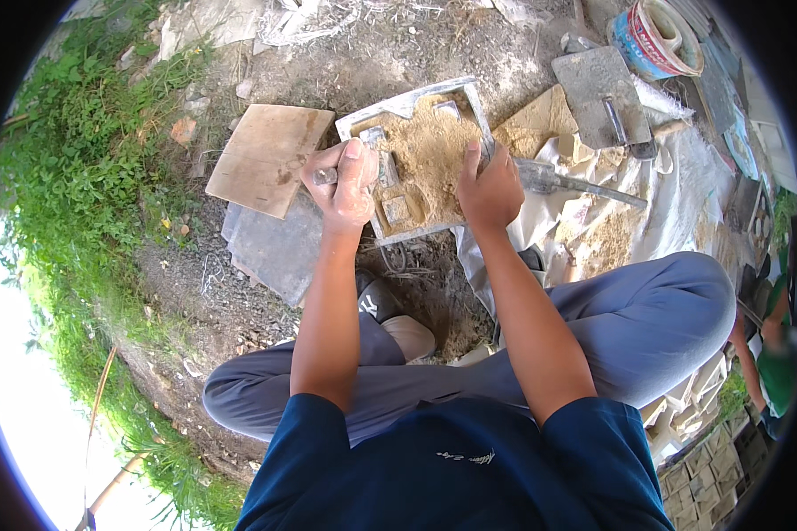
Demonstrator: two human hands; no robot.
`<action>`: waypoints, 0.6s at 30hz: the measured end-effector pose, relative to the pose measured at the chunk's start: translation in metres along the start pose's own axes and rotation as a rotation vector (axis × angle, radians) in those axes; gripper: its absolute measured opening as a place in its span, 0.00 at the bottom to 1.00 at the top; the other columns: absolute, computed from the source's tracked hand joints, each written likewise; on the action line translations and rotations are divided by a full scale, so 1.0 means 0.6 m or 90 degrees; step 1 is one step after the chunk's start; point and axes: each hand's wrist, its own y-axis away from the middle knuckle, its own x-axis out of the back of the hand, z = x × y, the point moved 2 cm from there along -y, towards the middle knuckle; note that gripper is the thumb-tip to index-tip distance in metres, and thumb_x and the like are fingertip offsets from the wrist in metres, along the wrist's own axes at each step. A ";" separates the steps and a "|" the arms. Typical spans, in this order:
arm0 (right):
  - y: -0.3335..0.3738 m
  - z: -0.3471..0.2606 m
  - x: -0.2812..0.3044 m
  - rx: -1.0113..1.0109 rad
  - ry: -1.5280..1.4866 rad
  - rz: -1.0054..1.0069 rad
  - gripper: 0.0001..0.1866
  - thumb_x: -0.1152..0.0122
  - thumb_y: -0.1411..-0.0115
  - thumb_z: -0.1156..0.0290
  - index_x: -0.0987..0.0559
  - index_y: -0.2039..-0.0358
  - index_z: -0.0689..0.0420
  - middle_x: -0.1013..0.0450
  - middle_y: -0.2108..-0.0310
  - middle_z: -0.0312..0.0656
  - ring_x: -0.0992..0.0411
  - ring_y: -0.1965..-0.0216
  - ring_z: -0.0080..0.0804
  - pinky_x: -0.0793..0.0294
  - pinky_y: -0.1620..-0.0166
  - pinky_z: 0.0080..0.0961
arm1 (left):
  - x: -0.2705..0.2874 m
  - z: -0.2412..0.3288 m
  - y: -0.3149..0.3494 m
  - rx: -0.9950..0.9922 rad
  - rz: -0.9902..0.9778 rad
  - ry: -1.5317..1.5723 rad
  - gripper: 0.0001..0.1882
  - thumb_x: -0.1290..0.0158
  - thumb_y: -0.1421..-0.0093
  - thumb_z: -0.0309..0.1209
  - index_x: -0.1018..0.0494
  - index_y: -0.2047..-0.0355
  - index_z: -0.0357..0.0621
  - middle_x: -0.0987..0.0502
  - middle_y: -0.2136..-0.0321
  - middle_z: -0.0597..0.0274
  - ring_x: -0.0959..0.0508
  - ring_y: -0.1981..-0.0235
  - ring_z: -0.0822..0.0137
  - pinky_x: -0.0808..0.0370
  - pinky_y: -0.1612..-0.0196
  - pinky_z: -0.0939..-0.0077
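Observation:
A square, pale-rimmed mould (427, 229) lies in front of me, holding damp yellowish sand mix (434, 146). Several small blocky shapes show in it, mostly along its left side. My left hand (344, 188) is closed in a fist over the mould's left edge. Out of the fist pokes the rounded grey end of a rod-like tool (325, 176); the rest of it is hidden by the fingers. Across from it, my right hand (490, 190) grips the mould's right edge, thumb on top and fingers out of sight. A trowel (584, 185) lies just right of that hand.
Left of the mould are a tan board (270, 150) and grey slabs (283, 252). A plastering float (597, 97) and a bucket (651, 44) stand at upper right, above a sandy white sheet (628, 208). Another person (774, 354) is at the far right, near stacked blocks (699, 478).

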 end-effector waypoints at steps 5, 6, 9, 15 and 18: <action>-0.007 0.010 -0.004 -0.007 0.006 0.000 0.28 0.47 0.34 0.48 0.25 0.51 0.64 0.22 0.56 0.54 0.24 0.54 0.53 0.25 0.52 0.46 | -0.012 0.061 -0.004 -0.070 -0.078 0.059 0.23 0.50 0.32 0.26 0.44 0.84 0.40 0.44 0.87 0.71 0.46 0.87 0.76 0.51 0.81 0.73; 0.003 0.005 -0.005 -0.008 0.002 -0.012 0.28 0.47 0.34 0.48 0.25 0.51 0.64 0.22 0.56 0.54 0.24 0.54 0.53 0.25 0.52 0.46 | -0.001 0.051 0.001 -0.066 -0.073 0.048 0.23 0.50 0.32 0.26 0.44 0.84 0.40 0.44 0.87 0.71 0.46 0.87 0.76 0.51 0.81 0.73; -0.020 0.004 -0.007 0.015 0.010 0.017 0.28 0.47 0.34 0.48 0.25 0.51 0.64 0.22 0.56 0.54 0.24 0.53 0.53 0.25 0.52 0.46 | -0.015 0.006 -0.022 0.031 -0.016 0.061 0.23 0.54 0.31 0.24 0.44 0.85 0.40 0.46 0.89 0.70 0.47 0.87 0.77 0.52 0.83 0.76; 0.005 -0.003 0.003 0.015 -0.006 0.009 0.28 0.47 0.34 0.49 0.25 0.52 0.65 0.22 0.56 0.54 0.25 0.53 0.53 0.26 0.52 0.47 | -0.013 0.016 0.002 -0.017 0.024 0.002 0.24 0.53 0.30 0.25 0.45 0.85 0.44 0.45 0.89 0.72 0.45 0.87 0.79 0.52 0.82 0.77; -0.019 0.011 -0.007 0.017 0.008 0.043 0.28 0.46 0.34 0.49 0.25 0.53 0.65 0.22 0.57 0.54 0.25 0.54 0.53 0.26 0.52 0.46 | -0.029 0.018 0.002 -0.020 0.022 -0.158 0.24 0.52 0.30 0.25 0.43 0.85 0.43 0.45 0.89 0.72 0.45 0.87 0.79 0.51 0.82 0.76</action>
